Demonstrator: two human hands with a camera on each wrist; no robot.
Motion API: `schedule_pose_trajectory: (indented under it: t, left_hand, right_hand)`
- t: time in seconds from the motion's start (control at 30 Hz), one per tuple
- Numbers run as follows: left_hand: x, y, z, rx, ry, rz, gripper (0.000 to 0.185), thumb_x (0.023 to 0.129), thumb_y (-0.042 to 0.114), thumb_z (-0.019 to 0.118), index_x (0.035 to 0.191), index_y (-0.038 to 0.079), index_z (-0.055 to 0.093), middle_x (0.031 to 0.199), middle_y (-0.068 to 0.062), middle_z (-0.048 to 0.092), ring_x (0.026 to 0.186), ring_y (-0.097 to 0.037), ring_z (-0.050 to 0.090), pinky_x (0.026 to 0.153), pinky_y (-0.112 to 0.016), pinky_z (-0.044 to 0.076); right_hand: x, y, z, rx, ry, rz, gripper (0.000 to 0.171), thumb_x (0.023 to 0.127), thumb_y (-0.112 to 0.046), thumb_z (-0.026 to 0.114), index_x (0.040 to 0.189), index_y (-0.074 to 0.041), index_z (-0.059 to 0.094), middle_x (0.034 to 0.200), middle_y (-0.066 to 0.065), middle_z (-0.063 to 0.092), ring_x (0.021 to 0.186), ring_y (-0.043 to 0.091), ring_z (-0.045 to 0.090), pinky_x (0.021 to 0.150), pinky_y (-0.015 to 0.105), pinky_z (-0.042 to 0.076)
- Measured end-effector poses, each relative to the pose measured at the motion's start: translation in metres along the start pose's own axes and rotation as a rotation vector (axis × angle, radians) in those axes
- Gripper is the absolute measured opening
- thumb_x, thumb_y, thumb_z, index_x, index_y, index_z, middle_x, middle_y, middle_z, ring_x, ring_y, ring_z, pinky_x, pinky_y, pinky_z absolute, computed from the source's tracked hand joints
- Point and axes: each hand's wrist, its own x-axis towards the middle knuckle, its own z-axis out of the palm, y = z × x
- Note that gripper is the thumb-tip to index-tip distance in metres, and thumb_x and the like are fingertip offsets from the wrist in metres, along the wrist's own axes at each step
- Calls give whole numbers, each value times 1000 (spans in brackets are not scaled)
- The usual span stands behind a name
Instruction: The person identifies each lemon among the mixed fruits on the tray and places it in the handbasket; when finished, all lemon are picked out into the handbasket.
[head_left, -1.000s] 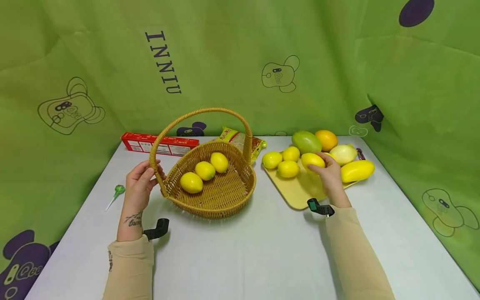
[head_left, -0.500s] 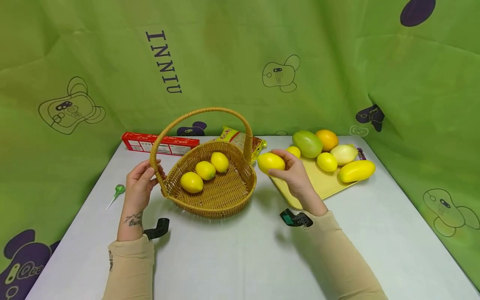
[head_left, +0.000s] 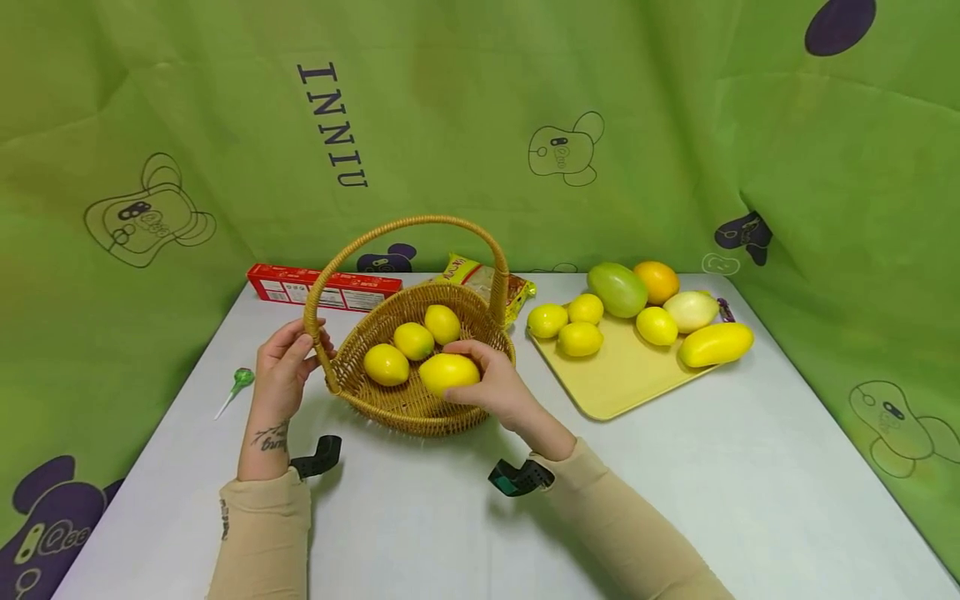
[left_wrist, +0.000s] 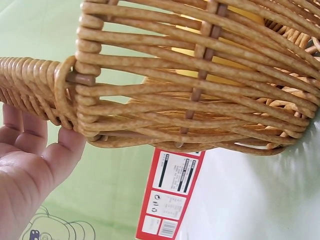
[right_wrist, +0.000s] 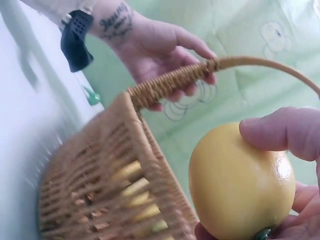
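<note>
My right hand point(head_left: 501, 390) pinches a yellow lemon point(head_left: 447, 375) between thumb and fingers, over the right part of the wicker basket point(head_left: 420, 429). In the right wrist view that lemon point(right_wrist: 235, 180) shows a smooth skin and a small green stem end. Several other lemons point(head_left: 412, 341) lie in a slanting row inside the basket. At the basket's left side, my left hand point(head_left: 281, 362) grips the lower end of the arched handle point(head_left: 313, 321). The left wrist view shows its fingers point(left_wrist: 65, 150) against the wrapped handle, beside the woven wall.
A yellow tray point(head_left: 600, 404) right of the basket bears more lemons point(head_left: 580, 339), a green mango-like fruit point(head_left: 617, 289), an orange point(head_left: 657, 282) and a long yellow fruit point(head_left: 716, 344). Behind the basket are a red box point(head_left: 326, 287) and a snack bag point(head_left: 517, 293). A green lollipop point(head_left: 242, 379) lies left.
My right hand has lifted the lemon from the tray and carried it left to over the basket. The left hand has kept its grip on the handle.
</note>
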Motion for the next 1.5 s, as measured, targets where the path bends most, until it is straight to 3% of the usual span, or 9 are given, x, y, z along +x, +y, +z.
schedule_pose_trajectory:
  t: [0.27, 0.47, 0.6, 0.87, 1.07, 1.2, 1.37, 1.5]
  left_hand:
    - [1, 0, -1, -54, -45, 51, 25, 94, 1, 45, 102, 10, 67, 84, -3, 62, 75, -12, 60, 67, -24, 55]
    - [0, 2, -2, -61, -39, 48, 25, 94, 1, 46, 102, 9, 67, 83, -3, 62, 75, -13, 60, 66, -24, 55]
    - [0, 1, -2, -39, -30, 47, 27, 95, 1, 44, 103, 11, 67, 83, -3, 62, 75, -12, 59, 67, -24, 55]
    - [0, 1, -2, -48, -47, 60, 27, 94, 1, 44, 104, 10, 67, 83, -2, 62, 75, -12, 59, 67, -25, 55]
    - [-1, 0, -2, -58, -51, 64, 27, 95, 1, 43, 103, 9, 67, 83, -3, 62, 75, -12, 60, 67, -25, 55]
    - [-1, 0, -2, -67, -48, 58, 26, 94, 1, 45, 103, 9, 67, 83, -3, 62, 75, -12, 60, 67, -25, 55]
    - [0, -1, -1, -52, -35, 44, 24, 94, 2, 46, 102, 9, 68, 83, -3, 62, 75, -13, 60, 68, -25, 56]
    - [1, -2, 0, -38, -21, 28, 25, 94, 1, 45, 102, 10, 68, 83, -2, 62, 75, -12, 60, 67, -24, 55]
  right_hand:
    - [-2, 0, -4, 54, -4, -41, 51, 74, 7, 66, 123, 7, 50, 125, 22, 52, 119, 38, 47, 104, 43, 38]
    - [-8, -9, -24, 115, 69, -39, 52, 73, 9, 65, 123, 10, 49, 125, 26, 51, 120, 42, 44, 105, 46, 36]
    - [-15, -15, -48, 113, 154, -30, 52, 74, 10, 65, 123, 8, 49, 125, 22, 52, 121, 38, 46, 105, 42, 38]
    - [-23, -12, -108, 103, 370, -78, 51, 77, 13, 61, 125, 8, 46, 114, -1, 58, 113, 24, 52, 95, 24, 46]
    - [-24, -1, -153, 124, 520, -96, 46, 77, 14, 62, 119, -1, 52, 105, -8, 60, 103, 15, 55, 86, 16, 48]
    - [-23, 10, -179, 147, 590, -107, 44, 77, 14, 62, 117, -2, 53, 101, -9, 60, 98, 10, 54, 81, 13, 48]
    - [-21, 28, -209, 96, 694, -71, 44, 77, 11, 64, 116, -7, 54, 102, -10, 57, 98, 9, 51, 82, 13, 44]
    - [-19, 41, -228, 68, 809, -38, 44, 76, 11, 65, 110, -14, 55, 103, -10, 54, 98, 7, 50, 90, 19, 41]
